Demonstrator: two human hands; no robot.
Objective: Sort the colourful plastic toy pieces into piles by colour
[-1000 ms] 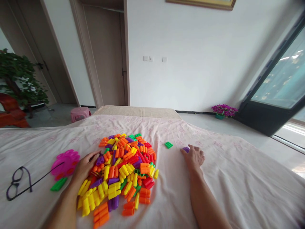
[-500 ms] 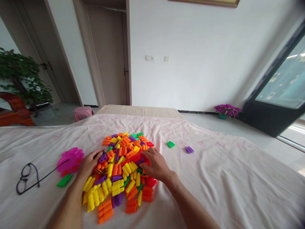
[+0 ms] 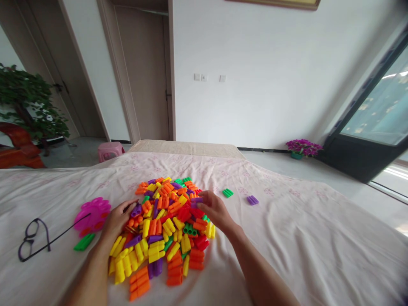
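Note:
A heap of plastic toy building blocks (image 3: 156, 225), made of joined tubes in yellow, orange, red, purple and green, lies between my hands. At its right side, my right hand (image 3: 218, 212) pinches a purple block (image 3: 196, 202) between thumb and fingers, just above the heap. My left hand (image 3: 117, 219) is at the left edge, its fingers curled around a purple block (image 3: 136, 210); the fingertips are partly hidden. Green tube blocks (image 3: 190, 230) and a red block (image 3: 184, 213) show near my right hand.
Black-framed glasses (image 3: 32, 229) and a pink plastic piece (image 3: 95, 210) lie left, beside a green block (image 3: 84, 242). Apart on the right sit a green block (image 3: 228, 193) and a purple block (image 3: 252, 200). A wrinkled floral cloth (image 3: 287, 238) covers the surface. Beyond stands a pink stool (image 3: 110, 149).
My right hand has lifted slightly up and to the right with a purple block in its fingers. Orange, yellow and green blocks beneath it are uncovered. My left hand has stayed nearly still.

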